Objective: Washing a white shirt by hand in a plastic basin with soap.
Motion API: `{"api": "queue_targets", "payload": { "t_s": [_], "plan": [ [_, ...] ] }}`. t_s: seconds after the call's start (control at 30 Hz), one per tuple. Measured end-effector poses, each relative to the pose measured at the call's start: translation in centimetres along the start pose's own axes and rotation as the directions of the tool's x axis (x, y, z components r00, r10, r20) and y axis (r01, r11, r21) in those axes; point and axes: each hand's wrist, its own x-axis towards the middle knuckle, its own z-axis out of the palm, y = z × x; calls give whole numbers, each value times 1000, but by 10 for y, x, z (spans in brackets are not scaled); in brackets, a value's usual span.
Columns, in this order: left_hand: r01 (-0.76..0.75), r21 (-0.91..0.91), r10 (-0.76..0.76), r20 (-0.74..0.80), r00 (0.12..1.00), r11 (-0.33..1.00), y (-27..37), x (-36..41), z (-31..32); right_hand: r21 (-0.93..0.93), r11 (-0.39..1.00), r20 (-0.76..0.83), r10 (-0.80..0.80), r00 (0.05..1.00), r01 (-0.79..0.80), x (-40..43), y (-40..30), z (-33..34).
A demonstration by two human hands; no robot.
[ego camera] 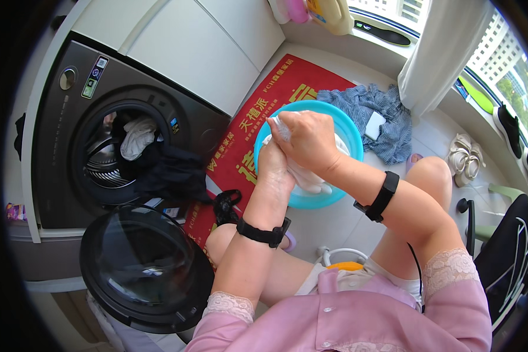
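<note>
Both of my hands meet over a light blue plastic basin point(355, 127) on the floor, closed on a wet white cloth point(310, 176). My left hand point(275, 160) grips it from the left and below. Lying over it, my right hand point(310, 136) squeezes the cloth, a bit of which shows between thumb and fingers. The cloth's lower part hangs into the basin, where more white fabric lies. To the right of the basin, a blue striped garment point(356, 105) lies crumpled on the floor with a white bar point(375, 126), perhaps soap, on it.
A front-loading washing machine point(193, 127) stands at left, its round door point(145, 268) swung out. Dark clothes point(171, 174) spill from the drum beside a white garment point(138, 136). A red mat point(286, 79) lies under the basin. Black lace fabric point(225, 207), beige shoes point(464, 156) and a white curtain point(444, 57) are nearby.
</note>
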Motion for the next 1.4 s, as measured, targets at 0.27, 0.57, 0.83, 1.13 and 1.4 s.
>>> {"api": "queue_targets", "payload": {
  "t_s": [0.27, 0.57, 0.83, 1.13, 1.4],
  "plan": [
    [49, -38, -48, 14, 999, 998, 5, -6, 11, -36, 997, 40, 63, 997, -62, 4, 17, -1],
    [28, -47, -24, 77, 997, 999, 1, 2, -6, -12, 999, 57, -31, 998, 31, -11, 8, 2],
    [225, -136, -148, 426, 893, 965, 5, 29, -79, 5, 989, 151, -144, 978, 144, -27, -28, -2],
    [-6, 56, 5, 25, 1000, 998, 18, -12, -8, 206, 773, 461, 465, 756, -600, 13, 37, -10],
    [74, 60, -74, 4, 997, 995, 43, -8, -20, 362, 243, 847, 317, 426, -900, 12, 55, -23]
  ]
}}
